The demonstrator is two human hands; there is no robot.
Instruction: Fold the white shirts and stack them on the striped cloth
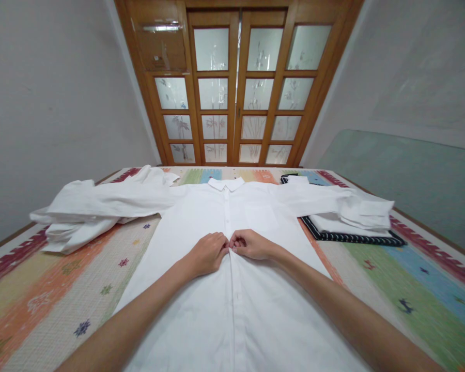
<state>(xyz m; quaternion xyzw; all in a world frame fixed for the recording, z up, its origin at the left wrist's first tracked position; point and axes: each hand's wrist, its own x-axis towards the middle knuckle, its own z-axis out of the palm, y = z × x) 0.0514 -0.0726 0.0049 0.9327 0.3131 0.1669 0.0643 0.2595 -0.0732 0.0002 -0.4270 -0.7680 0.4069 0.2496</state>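
Observation:
A white button-up shirt (189,305) lies spread face up, its collar (227,184) at the far end and both sleeves stretched out sideways. My left hand (210,253) pinches the front placket around mid-chest, fingers closed on the fabric edge. Right beside it, my right hand (251,244) pinches the same placket from the other side, fingertips almost meeting the left ones. The cloth is slightly raised where they hold it. Any button between the fingertips is hidden. Above the hands the placket lies closed up to the collar.
A crumpled white garment (73,235) lies under the left sleeve. Folded white and black-striped clothes (356,236) sit beneath the right sleeve. A colourful patterned cloth (104,268) covers the surface. Wooden glass-paned doors (236,88) stand behind; a pale green panel (411,181) leans at right.

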